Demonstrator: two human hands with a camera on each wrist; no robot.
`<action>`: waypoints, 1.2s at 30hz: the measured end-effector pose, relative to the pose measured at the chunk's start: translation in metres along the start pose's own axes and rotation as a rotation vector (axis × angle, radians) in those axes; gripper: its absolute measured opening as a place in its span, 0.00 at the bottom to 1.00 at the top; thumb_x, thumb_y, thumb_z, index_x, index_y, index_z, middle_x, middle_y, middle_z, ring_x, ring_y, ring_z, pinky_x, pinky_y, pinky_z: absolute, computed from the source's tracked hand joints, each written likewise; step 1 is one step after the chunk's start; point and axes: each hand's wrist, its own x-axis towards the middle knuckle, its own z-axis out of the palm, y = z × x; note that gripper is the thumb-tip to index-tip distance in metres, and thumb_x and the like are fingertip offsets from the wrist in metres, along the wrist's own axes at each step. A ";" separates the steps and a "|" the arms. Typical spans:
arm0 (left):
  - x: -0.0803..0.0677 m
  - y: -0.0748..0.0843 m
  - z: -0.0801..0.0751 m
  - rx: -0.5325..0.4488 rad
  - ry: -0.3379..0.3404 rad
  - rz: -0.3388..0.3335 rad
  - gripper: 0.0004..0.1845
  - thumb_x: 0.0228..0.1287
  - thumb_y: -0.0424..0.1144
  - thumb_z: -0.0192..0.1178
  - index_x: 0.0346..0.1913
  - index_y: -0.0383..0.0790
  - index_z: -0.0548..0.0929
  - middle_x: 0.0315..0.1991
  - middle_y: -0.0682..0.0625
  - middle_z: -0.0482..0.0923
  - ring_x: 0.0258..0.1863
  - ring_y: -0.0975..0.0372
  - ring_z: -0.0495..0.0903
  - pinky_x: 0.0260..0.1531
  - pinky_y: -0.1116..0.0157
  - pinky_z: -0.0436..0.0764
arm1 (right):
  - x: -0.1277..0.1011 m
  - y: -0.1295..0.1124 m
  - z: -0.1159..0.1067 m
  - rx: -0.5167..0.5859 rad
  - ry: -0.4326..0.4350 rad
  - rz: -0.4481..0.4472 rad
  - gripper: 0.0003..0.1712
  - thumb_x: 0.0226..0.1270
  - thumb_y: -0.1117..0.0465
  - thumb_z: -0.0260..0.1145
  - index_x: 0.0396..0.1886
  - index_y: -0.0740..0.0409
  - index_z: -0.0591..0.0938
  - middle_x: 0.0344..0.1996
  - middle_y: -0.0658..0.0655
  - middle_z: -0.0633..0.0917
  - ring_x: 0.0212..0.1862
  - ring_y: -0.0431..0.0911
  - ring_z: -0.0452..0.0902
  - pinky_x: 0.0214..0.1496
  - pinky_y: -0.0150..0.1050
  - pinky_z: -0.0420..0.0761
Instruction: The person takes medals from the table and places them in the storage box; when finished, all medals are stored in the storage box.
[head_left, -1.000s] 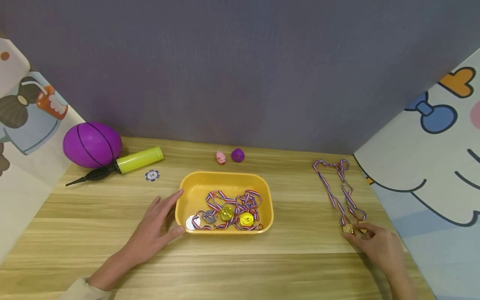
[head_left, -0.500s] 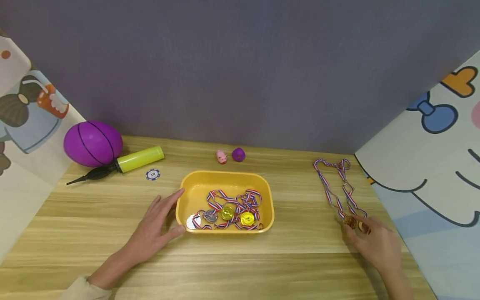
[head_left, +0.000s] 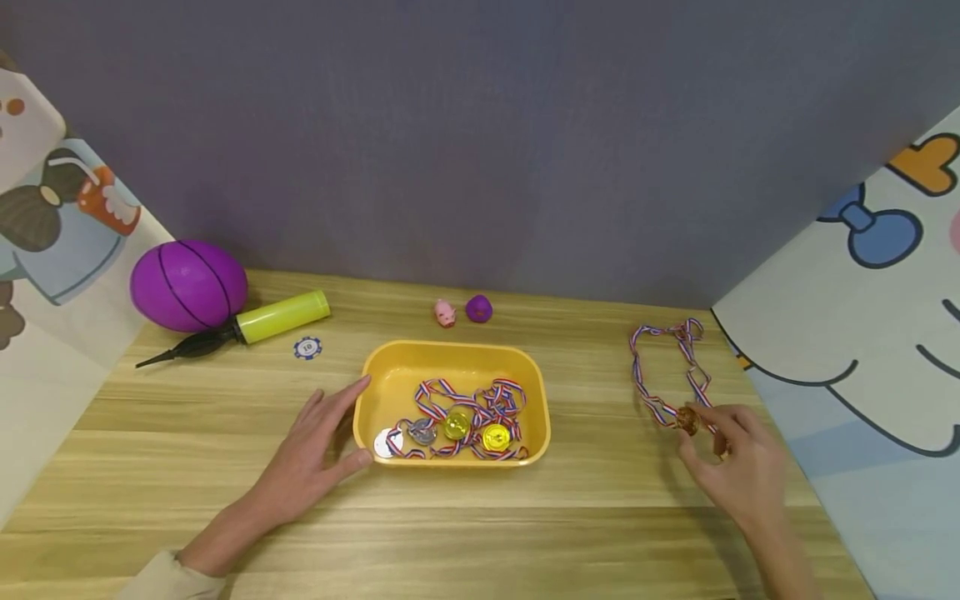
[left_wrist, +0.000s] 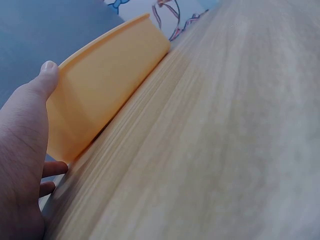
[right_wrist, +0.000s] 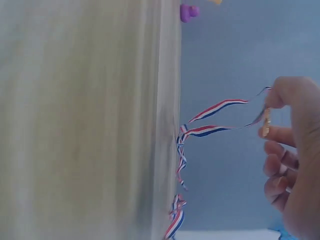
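Note:
At the right, my right hand [head_left: 738,471] pinches a gold-coloured medal [head_left: 686,420] between thumb and fingers, and the right wrist view has the medal [right_wrist: 266,122] edge-on above the table. Its red, white and blue ribbon [head_left: 637,375] trails back to the tabletop. A second medal [head_left: 724,451] is mostly hidden under that hand. My left hand [head_left: 300,462] rests with spread, fairly straight fingers and thumb at the left end of a yellow tray [head_left: 450,346]. Inside the tray lie gold medals [head_left: 496,437] and silver medals [head_left: 422,431] with tangled ribbons [head_left: 506,396].
Behind the tray stand a small pink pig [head_left: 445,313] and a purple toy [head_left: 479,308]. A purple ball [head_left: 189,286], a yellow hand pump [head_left: 281,317] and a poker chip [head_left: 307,348] are at the back left. Grey and printed panels enclose the table.
My right hand has lifted the medal and moved it slightly back and left, and its ribbon has bent leftward with it. The left hand stays at the tray.

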 end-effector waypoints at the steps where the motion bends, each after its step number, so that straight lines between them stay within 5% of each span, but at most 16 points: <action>1: 0.000 0.000 0.000 0.000 0.000 0.000 0.51 0.75 0.53 0.72 0.91 0.53 0.55 0.84 0.41 0.68 0.80 0.39 0.68 0.90 0.49 0.41 | 0.002 -0.003 0.002 0.015 0.008 -0.010 0.28 0.58 0.46 0.69 0.39 0.69 0.94 0.27 0.60 0.82 0.26 0.34 0.64 0.32 0.17 0.56; 7: 0.000 -0.001 0.001 0.003 -0.001 0.001 0.51 0.75 0.54 0.72 0.91 0.53 0.55 0.84 0.41 0.69 0.80 0.39 0.68 0.90 0.49 0.41 | 0.016 -0.018 0.013 0.139 0.060 -0.058 0.26 0.57 0.50 0.70 0.37 0.71 0.92 0.36 0.68 0.88 0.33 0.25 0.70 0.32 0.18 0.69; 15: 0.000 -0.001 0.001 0.000 0.001 0.004 0.51 0.75 0.54 0.71 0.91 0.53 0.55 0.84 0.41 0.69 0.80 0.39 0.69 0.90 0.48 0.41 | 0.026 -0.033 0.029 0.387 0.039 -0.079 0.20 0.46 0.64 0.73 0.40 0.73 0.92 0.45 0.72 0.92 0.56 0.30 0.86 0.59 0.19 0.79; 20: 0.001 -0.001 0.001 0.005 0.007 0.009 0.51 0.75 0.54 0.72 0.91 0.52 0.55 0.84 0.42 0.69 0.80 0.39 0.69 0.90 0.49 0.41 | 0.028 -0.041 0.039 0.724 -0.041 -0.031 0.22 0.43 0.83 0.68 0.44 0.83 0.86 0.58 0.68 0.91 0.58 0.41 0.91 0.61 0.27 0.86; 24: 0.001 0.000 0.001 0.006 0.009 0.012 0.51 0.74 0.53 0.72 0.91 0.52 0.56 0.83 0.41 0.69 0.80 0.39 0.69 0.90 0.50 0.40 | 0.029 -0.047 0.049 1.010 -0.021 -0.009 0.21 0.43 0.90 0.62 0.43 0.91 0.80 0.60 0.72 0.89 0.57 0.49 0.93 0.57 0.32 0.90; 29: 0.001 0.000 0.002 0.002 0.006 0.012 0.51 0.74 0.52 0.72 0.91 0.52 0.56 0.84 0.42 0.69 0.80 0.39 0.69 0.90 0.51 0.40 | 0.031 -0.055 0.059 1.259 0.004 -0.020 0.17 0.57 0.88 0.66 0.46 0.93 0.75 0.61 0.76 0.87 0.58 0.57 0.92 0.56 0.34 0.91; 31: 0.001 -0.001 0.002 0.002 0.006 0.011 0.51 0.74 0.52 0.72 0.91 0.52 0.56 0.84 0.41 0.69 0.80 0.39 0.69 0.90 0.52 0.39 | 0.032 -0.058 0.063 1.337 -0.004 -0.042 0.17 0.64 0.84 0.69 0.47 0.92 0.73 0.61 0.77 0.87 0.58 0.59 0.92 0.46 0.30 0.90; 36: 0.000 -0.002 0.002 0.004 0.008 0.014 0.51 0.74 0.53 0.72 0.91 0.52 0.56 0.83 0.41 0.69 0.80 0.39 0.69 0.90 0.53 0.39 | 0.033 -0.068 0.069 1.446 -0.084 -0.064 0.18 0.76 0.76 0.69 0.50 0.87 0.71 0.59 0.79 0.87 0.58 0.60 0.92 0.49 0.33 0.91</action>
